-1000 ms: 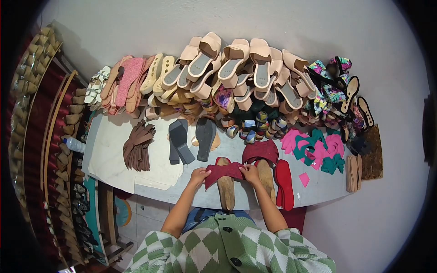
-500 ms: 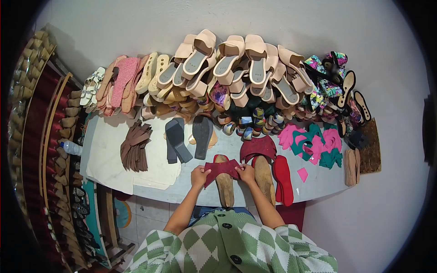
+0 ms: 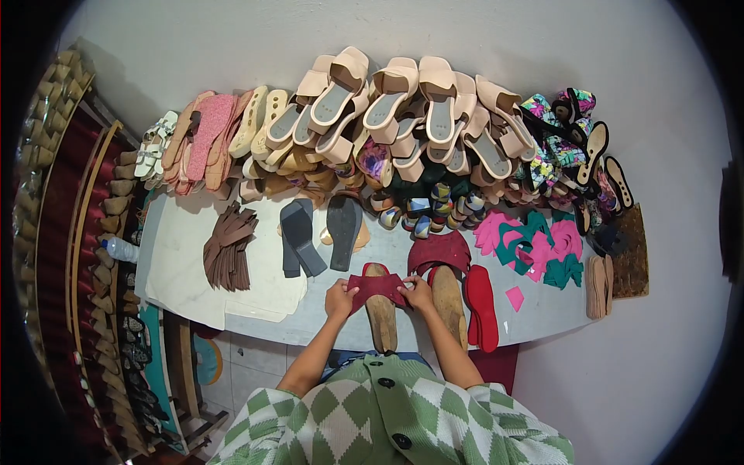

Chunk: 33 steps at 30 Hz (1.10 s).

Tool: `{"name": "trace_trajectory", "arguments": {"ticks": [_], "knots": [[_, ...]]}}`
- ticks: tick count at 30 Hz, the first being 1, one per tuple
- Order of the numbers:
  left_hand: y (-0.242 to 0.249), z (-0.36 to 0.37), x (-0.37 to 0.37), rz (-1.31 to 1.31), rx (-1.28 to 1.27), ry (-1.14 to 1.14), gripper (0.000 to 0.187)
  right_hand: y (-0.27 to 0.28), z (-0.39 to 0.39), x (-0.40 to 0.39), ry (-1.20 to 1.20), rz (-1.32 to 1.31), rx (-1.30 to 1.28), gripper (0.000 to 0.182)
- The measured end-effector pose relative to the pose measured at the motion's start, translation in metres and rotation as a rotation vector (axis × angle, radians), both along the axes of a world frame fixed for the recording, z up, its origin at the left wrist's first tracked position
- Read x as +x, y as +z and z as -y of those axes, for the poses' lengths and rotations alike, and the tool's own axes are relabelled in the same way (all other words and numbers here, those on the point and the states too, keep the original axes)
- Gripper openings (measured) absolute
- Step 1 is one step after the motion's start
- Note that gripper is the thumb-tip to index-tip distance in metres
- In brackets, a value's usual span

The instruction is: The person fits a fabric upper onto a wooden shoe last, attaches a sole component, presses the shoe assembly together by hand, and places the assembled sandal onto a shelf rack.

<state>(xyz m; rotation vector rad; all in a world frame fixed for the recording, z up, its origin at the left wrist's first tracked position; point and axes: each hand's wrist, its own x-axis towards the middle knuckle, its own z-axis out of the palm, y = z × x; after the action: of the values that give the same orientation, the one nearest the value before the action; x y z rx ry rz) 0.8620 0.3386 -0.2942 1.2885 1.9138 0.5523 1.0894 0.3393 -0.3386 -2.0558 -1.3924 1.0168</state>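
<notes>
A dark red shoe upper (image 3: 377, 287) lies across the front part of a wooden shoe last (image 3: 382, 324), with a bit of red showing at the last's toe end. My left hand (image 3: 339, 299) pinches the upper's left end, and my right hand (image 3: 418, 295) pinches its right end. Just right of my right hand lies a second wooden last (image 3: 447, 302). More dark red upper material (image 3: 439, 251) sits at that last's far end. Beside it is a pair of red soles (image 3: 482, 310), partly overlapping.
Beige heeled sandals (image 3: 438, 108) are piled along the wall. Brown strips (image 3: 230, 249) and dark grey soles (image 3: 301, 236) lie to the left. Pink and green cut pieces (image 3: 535, 244) and beige soles (image 3: 597, 287) are on the right. A rack of lasts (image 3: 108, 279) stands at far left.
The upper's ends have shifted slightly inward and sit closer to the last. Both hands keep their pinch, almost in the same place.
</notes>
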Motion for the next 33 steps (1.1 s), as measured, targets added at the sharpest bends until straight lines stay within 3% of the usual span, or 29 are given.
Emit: {"name": "trace_trajectory", "arguments": {"ticks": [15,18,21,24,33], "knots": [[-0.004,-0.007,0.002,-0.087,0.021,-0.126,0.025,0.023,0.002,-0.012,0.071,0.065,-0.046,0.024],[-0.002,-0.012,0.000,-0.087,0.047,-0.160,0.025,0.023,0.002,-0.015,0.084,0.144,0.042,0.024],[-0.001,-0.008,0.014,-0.146,0.058,-0.074,0.022,0.034,0.002,-0.023,0.044,0.168,-0.002,0.022],[-0.014,-0.007,0.010,-0.251,0.191,-0.150,0.020,0.049,0.002,-0.029,0.045,0.215,-0.072,0.020],[-0.029,-0.014,0.002,-0.079,0.067,-0.097,0.022,0.041,0.014,-0.033,-0.022,0.096,0.078,0.013]]}}
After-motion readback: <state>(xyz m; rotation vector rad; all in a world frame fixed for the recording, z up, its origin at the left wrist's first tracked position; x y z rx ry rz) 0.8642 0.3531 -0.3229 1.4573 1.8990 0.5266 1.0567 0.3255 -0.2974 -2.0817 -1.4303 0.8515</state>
